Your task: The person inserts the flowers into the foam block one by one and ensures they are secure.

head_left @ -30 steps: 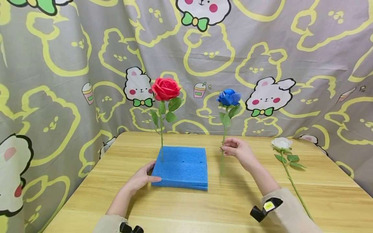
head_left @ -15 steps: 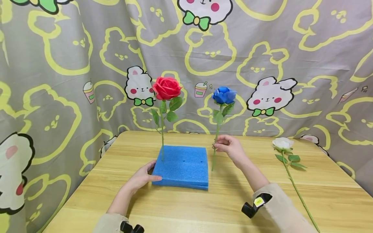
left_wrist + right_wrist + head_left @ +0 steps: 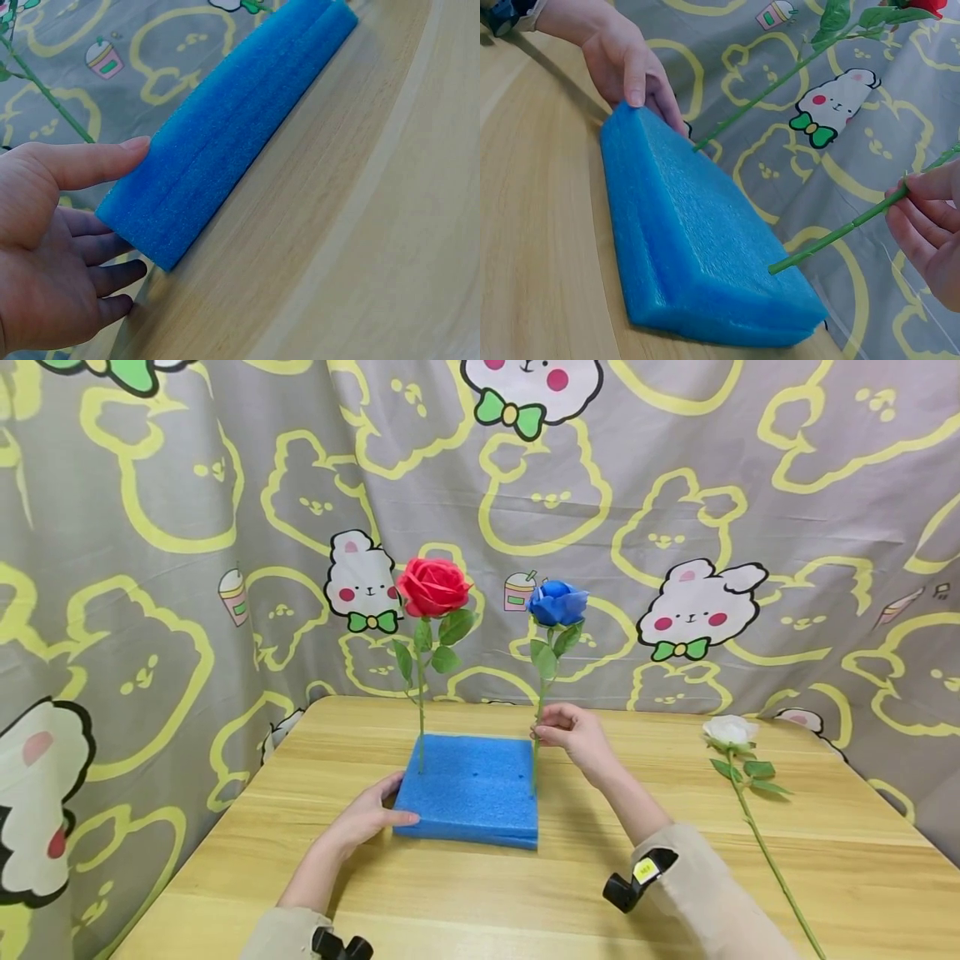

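My right hand (image 3: 576, 742) pinches the green stem of a blue artificial rose (image 3: 557, 603) between thumb and fingers. The rose stands nearly upright over the right side of a blue foam block (image 3: 468, 802). In the right wrist view the stem's lower end (image 3: 774, 268) is at the block's top; whether it touches I cannot tell. My left hand (image 3: 367, 814) holds the block's near left corner, thumb on top and fingers along the side. A red artificial rose (image 3: 433, 587) stands upright in the block's left part, its stem end hidden in the foam.
A white artificial rose (image 3: 729, 732) lies on the wooden table (image 3: 645, 893) at the right, its stem reaching toward the front. Small dark holes show in the block's top. A patterned curtain (image 3: 450, 485) hangs behind the table.
My right hand has carried the blue rose leftward, from beside the foam block to over its right side. The left hand stays at the block's corner, and the red and white roses keep their places.
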A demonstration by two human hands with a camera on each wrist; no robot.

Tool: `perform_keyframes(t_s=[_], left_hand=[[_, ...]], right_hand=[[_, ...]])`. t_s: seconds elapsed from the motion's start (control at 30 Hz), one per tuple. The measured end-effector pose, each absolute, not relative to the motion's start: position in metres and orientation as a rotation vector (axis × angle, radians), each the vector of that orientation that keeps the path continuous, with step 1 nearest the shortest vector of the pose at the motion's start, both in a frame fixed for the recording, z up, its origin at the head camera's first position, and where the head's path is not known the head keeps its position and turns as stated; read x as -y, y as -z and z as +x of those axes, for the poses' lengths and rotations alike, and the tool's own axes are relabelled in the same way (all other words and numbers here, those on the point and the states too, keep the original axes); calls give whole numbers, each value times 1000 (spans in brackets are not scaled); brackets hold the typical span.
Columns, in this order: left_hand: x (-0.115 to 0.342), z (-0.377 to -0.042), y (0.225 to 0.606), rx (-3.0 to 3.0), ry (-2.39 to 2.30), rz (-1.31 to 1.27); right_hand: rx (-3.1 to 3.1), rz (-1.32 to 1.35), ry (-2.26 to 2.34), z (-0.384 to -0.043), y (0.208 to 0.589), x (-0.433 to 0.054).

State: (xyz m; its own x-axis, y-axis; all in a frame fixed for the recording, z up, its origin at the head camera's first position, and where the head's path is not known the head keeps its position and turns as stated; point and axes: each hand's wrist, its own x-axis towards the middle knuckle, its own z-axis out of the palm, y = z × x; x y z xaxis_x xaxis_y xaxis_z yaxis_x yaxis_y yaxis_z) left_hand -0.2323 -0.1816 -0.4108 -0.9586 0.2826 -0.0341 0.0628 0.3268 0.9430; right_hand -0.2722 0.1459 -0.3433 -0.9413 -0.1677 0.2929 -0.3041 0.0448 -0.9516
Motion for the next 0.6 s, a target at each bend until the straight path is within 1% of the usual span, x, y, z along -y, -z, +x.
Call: perform_keyframes(t_s=[0.6], left_hand=[[181,-231,411,-2423,-1676,314]], right_hand=[[2159,526,-1960,-284,343,-105]])
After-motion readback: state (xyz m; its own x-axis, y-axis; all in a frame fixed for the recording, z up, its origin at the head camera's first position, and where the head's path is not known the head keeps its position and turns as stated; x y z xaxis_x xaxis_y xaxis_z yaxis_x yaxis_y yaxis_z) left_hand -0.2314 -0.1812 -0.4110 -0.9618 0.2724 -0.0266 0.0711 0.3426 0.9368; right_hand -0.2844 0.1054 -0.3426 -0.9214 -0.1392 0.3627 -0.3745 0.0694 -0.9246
